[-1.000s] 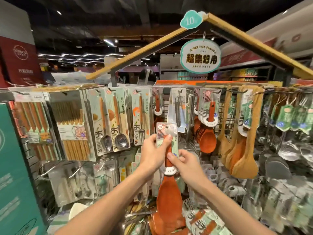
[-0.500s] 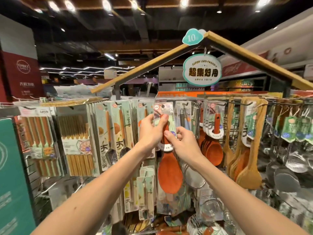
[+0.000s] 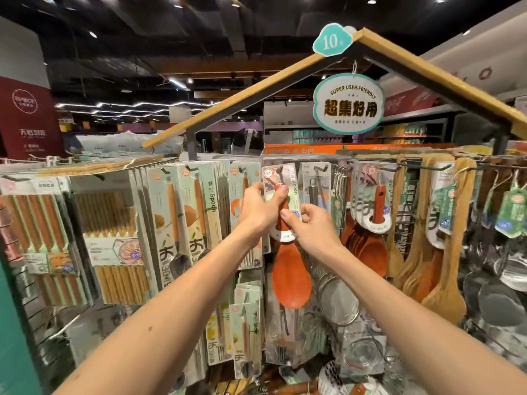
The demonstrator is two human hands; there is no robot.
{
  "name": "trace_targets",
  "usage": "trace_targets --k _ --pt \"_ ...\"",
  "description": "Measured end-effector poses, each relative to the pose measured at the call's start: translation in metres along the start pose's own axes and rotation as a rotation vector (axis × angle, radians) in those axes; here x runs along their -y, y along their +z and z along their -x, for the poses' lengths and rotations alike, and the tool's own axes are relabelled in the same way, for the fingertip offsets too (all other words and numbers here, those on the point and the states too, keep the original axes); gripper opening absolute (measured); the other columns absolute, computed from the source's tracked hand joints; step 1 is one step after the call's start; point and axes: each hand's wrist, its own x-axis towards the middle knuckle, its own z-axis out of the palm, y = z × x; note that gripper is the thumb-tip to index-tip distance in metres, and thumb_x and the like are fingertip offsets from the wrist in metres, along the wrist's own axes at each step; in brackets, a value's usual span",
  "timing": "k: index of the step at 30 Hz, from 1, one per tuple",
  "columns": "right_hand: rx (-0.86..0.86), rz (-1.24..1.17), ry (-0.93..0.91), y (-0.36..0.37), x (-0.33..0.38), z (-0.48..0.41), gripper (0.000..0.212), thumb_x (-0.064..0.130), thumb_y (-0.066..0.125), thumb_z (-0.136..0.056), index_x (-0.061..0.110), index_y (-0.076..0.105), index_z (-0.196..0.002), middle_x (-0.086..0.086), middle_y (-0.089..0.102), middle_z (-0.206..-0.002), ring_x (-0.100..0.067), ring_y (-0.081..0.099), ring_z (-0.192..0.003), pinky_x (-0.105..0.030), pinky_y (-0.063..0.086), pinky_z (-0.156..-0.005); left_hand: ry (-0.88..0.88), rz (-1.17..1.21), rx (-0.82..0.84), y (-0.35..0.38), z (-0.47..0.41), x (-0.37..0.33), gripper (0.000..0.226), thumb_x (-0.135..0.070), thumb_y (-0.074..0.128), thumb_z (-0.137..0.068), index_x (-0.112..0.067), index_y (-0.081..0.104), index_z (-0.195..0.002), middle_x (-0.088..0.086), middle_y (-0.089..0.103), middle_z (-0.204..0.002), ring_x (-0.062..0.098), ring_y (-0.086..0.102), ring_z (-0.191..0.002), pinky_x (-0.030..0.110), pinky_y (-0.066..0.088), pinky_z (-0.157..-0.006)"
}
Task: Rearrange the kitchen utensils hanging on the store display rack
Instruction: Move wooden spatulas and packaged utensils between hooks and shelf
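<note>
An orange-brown wooden rice spoon on a pale printed card hangs in the middle of the display rack, its card top level with a hook on the upper rail. My left hand pinches the card's upper part, thumb over its front. My right hand grips the card's lower right edge at the spoon's handle. More orange spoons of the same kind hang on a hook just to the right.
Packed spoons and forks and chopstick packs hang to the left. Pale wooden spatulas and metal ladles hang to the right. A wire strainer hangs below my right hand. A round sign hangs overhead.
Both hands have lifted the carded orange spoon from below the rail up to the top hook level. The view has tilted upward.
</note>
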Motion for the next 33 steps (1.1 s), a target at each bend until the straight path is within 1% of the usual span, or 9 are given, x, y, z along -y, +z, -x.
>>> trace_targets --k 4,7,11,14,17,22,26,29,33 --pt "-0.007 0.123 0.024 0.007 -0.005 -0.022 0.038 0.044 0.056 -0.097 0.007 0.059 -0.107 0.001 0.054 -0.08 -0.023 0.056 -0.081 -0.041 0.051 -0.077 0.002 -0.137 0.025 0.002 -0.016 0.006 0.05 -0.04 0.068 -0.089 -0.017 0.052 -0.131 0.005 0.065 -0.12 0.026 0.063 -0.111 0.05 0.051 -0.097" --pt "-0.003 0.145 0.069 0.014 -0.007 -0.028 0.05 0.042 0.055 -0.098 0.001 0.054 -0.126 -0.01 0.065 -0.101 -0.029 0.061 -0.094 -0.041 0.049 -0.085 0.008 -0.215 0.039 0.002 -0.027 0.008 0.034 -0.029 0.07 -0.09 -0.018 0.057 -0.119 0.004 0.066 -0.113 0.024 0.065 -0.103 0.045 0.053 -0.093" --pt "-0.014 0.128 0.097 0.015 -0.012 -0.028 0.046 0.041 0.057 -0.098 0.003 0.057 -0.123 -0.002 0.057 -0.093 -0.022 0.056 -0.091 -0.036 0.047 -0.08 -0.004 -0.238 0.036 0.001 -0.031 0.009 0.03 -0.03 0.072 -0.088 -0.019 0.06 -0.113 0.002 0.067 -0.11 0.023 0.064 -0.101 0.047 0.054 -0.091" --pt "-0.012 0.166 0.122 0.01 -0.015 -0.017 0.049 0.044 0.057 -0.097 0.002 0.06 -0.12 -0.001 0.06 -0.088 -0.02 0.057 -0.089 -0.037 0.047 -0.082 -0.001 -0.247 0.029 -0.001 -0.019 0.012 0.042 -0.031 0.07 -0.091 -0.013 0.058 -0.127 0.007 0.065 -0.12 0.025 0.059 -0.115 0.048 0.049 -0.1" --pt "0.028 0.195 0.163 0.005 -0.026 0.008 0.044 0.045 0.06 -0.094 0.012 0.061 -0.124 -0.001 0.069 -0.107 -0.019 0.061 -0.107 -0.034 0.046 -0.092 -0.013 -0.268 0.043 -0.007 0.003 0.019 0.053 -0.033 0.068 -0.093 -0.009 0.051 -0.138 0.006 0.062 -0.127 0.022 0.055 -0.122 0.043 0.045 -0.105" --pt "0.103 0.1 0.183 -0.005 -0.054 0.099 0.017 0.034 0.067 -0.091 0.018 0.07 -0.088 0.001 0.073 -0.084 -0.017 0.068 -0.084 -0.035 0.053 -0.079 0.025 -0.383 0.072 -0.024 0.068 0.043 0.021 -0.038 0.066 -0.091 -0.019 0.07 -0.098 -0.001 0.073 -0.092 0.019 0.066 -0.097 0.035 0.052 -0.087" --pt "0.269 -0.036 0.323 0.009 -0.103 0.208 0.018 0.023 0.069 -0.091 0.009 0.068 -0.079 -0.012 0.07 -0.073 -0.02 0.061 -0.066 -0.034 0.049 -0.066 -0.061 -0.417 0.271 -0.028 0.156 0.085 0.028 -0.037 0.068 -0.091 -0.017 0.064 -0.073 -0.008 0.06 -0.062 0.008 0.055 -0.059 0.027 0.043 -0.056" --pt "0.352 -0.05 0.491 0.026 -0.148 0.283 0.019 0.017 0.07 -0.089 0.018 0.064 -0.071 0.0 0.059 -0.062 -0.009 0.05 -0.06 -0.026 0.04 -0.06 -0.176 -0.472 0.445 -0.023 0.227 0.137 0.032 -0.036 0.069 -0.091 -0.021 0.058 -0.064 -0.014 0.05 -0.056 -0.002 0.044 -0.05 0.021 0.031 -0.05" --pt "0.385 0.003 0.684 0.043 -0.211 0.341 0.016 0.028 0.075 -0.084 0.019 0.067 -0.074 0.001 0.063 -0.066 -0.02 0.06 -0.068 -0.033 0.045 -0.066 -0.36 -0.422 0.564 -0.009 0.284 0.208 0.023 -0.028 0.069 -0.091 -0.017 0.065 -0.07 -0.014 0.054 -0.056 -0.001 0.047 -0.053 0.022 0.036 -0.055"
